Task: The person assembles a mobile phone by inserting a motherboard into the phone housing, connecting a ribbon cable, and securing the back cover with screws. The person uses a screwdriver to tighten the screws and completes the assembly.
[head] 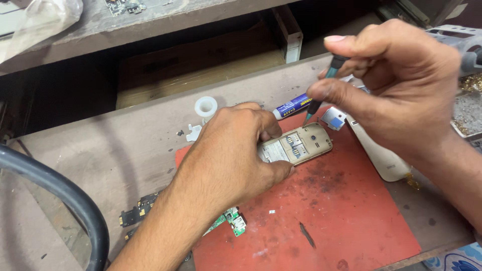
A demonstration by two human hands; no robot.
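Screwdriver at the phone's back

Left hand [236, 150] fingers clamp the phone [296, 145] on the red mat [326, 216]; its back cover is already off, card slots bared. Right hand [396, 85] fingers pinch a screwdriver [321, 93], tip touching the phone's top edge. Screws, judging by this, remain. Beyond the right fingers, a tray [469, 110] holds small metal bits.

Worn grey workbench [100, 145] with a red mat [341, 211], dark open shelf [191, 65] behind, thick black hose [60, 190] at left
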